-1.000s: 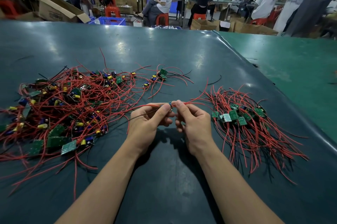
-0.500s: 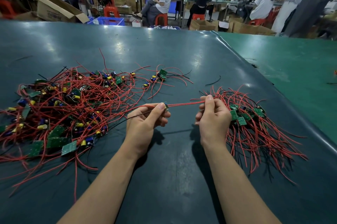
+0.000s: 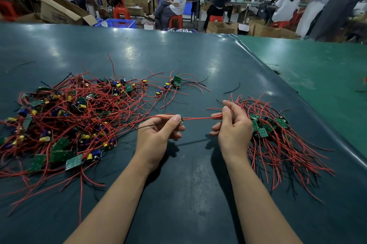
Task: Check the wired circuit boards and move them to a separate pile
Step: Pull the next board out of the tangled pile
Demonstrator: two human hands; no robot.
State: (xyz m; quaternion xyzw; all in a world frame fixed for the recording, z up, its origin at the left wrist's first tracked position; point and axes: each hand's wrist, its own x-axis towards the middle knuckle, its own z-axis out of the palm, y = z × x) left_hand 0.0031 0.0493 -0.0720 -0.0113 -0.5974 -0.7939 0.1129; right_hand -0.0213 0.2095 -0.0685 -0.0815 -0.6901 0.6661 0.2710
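Left hand (image 3: 158, 134) pinches a small circuit board (image 3: 181, 119) at centre frame, right hand (image 3: 232, 124) pinches its red wire (image 3: 198, 118) taut; tug gently, eye the solder joint, then drop it on the right-hand pile (image 3: 278, 138)

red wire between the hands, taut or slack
Taut: the red wire runs nearly straight from the board pinched in the left hand to the right hand, without sagging.

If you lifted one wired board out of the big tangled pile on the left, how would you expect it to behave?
Probably light: the left hand holds a small green circuit board with just its fingertips. Its thin red wire looks floppy, straight only where the right hand pulls it. In the large tangled pile, wires cross, so neighbours would likely drag along.
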